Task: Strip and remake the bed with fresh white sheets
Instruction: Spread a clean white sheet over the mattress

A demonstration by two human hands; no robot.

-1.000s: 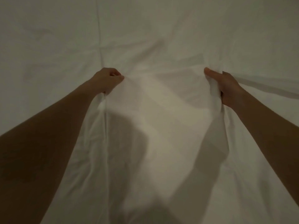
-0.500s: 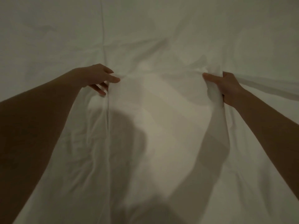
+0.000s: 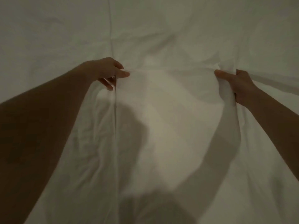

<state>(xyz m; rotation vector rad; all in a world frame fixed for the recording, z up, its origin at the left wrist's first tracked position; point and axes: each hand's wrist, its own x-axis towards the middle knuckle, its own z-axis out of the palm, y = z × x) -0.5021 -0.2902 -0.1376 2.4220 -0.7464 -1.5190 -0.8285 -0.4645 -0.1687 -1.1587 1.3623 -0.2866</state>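
Softly creased white sheet [image 3: 169, 118], right hand [image 3: 239, 88] gripping a bunched fold, left hand [image 3: 106, 71] pinching its edge

We seem to be in a bedroom: a white sheet [image 3: 161, 38] fills the whole frame, creased and dimly lit, with a seam [image 3: 115, 126] running down left of center.

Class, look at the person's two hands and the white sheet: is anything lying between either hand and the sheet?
Nothing visible does. The right hand grips a bunched fold of the white sheet directly, and the left hand pinches the sheet's edge beside a long seam. Only sheet fabric and shadows show around them.
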